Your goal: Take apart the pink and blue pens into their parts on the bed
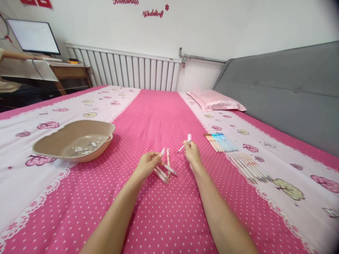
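Note:
Both my arms reach forward over a pink polka-dot bedspread (159, 218). My left hand (147, 165) is closed round a small bunch of pink-and-white pens (165, 167), whose ends fan out to the right of my fingers. A single pen (185, 143) with a pink cap is pinched in my right hand (192, 153), tip pointing left and down. Between the two hands is a short gap above the bedspread.
A beige scalloped tray (53, 143) with small bits inside lies to the left. Rows of pens lie to the right: blue and orange ones (221, 141), then pale ones (250, 165). A pink pillow (215, 100), grey headboard (291, 91), radiator (124, 70) and a desk with monitor (33, 35) lie beyond.

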Demonstrator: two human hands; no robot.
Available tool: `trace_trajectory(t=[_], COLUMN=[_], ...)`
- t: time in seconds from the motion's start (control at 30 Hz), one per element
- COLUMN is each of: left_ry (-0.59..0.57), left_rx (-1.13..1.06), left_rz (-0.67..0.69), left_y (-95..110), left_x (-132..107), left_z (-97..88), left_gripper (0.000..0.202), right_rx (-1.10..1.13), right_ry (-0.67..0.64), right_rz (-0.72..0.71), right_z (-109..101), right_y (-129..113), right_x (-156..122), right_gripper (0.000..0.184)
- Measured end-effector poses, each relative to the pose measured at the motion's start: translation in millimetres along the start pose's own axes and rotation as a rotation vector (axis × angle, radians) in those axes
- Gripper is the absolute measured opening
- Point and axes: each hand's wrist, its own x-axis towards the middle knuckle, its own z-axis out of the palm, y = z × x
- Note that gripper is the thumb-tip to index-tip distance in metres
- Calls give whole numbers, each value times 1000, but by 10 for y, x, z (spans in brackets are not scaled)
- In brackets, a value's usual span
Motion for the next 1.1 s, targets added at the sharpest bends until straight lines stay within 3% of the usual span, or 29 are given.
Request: trace_trajectory(t=[0.13, 0.2, 0.3, 0.4, 0.53, 0.67, 0.8, 0.87, 1.0, 1.1], left_ry=[77, 76, 96, 142, 195, 252, 274, 297, 353, 368], left_rx=[14, -42, -140, -216, -262, -235, -171, -131, -9, 86], left_rz=[31, 10, -24, -44, 5, 87, 138, 128, 104, 107], left_y=[12, 10, 1, 6, 21, 16, 25, 46, 74, 42], left_x=[-9, -9, 3, 10, 4, 8, 17, 11, -16, -18], left_z=[6, 16, 20, 13, 17, 25, 8, -3, -17, -31], left_gripper=[36, 38, 36, 30, 30, 33, 37, 43, 50, 48], right_rx=[-78, -107, -149, -177, -90, -172, -65, -113, -405, -516], right_ry=[-125, -142, -138, -180, -567, -446, -451, -352, 21, 33], right_rz=[-9, -10, -30, -108, -153, -252, -204, -179, -150, -135], right_z=[177, 201, 168, 110, 114, 249, 295, 214, -40, -128], right_y=[147, 163, 82, -118, -382, -450, -423, -388, -220, -94], right_x=[-12, -11, -39, -154, -394, -545, -506, -414, -166, -57], right_gripper=[23, 30, 40, 33, 25, 18, 11, 8, 13, 22])
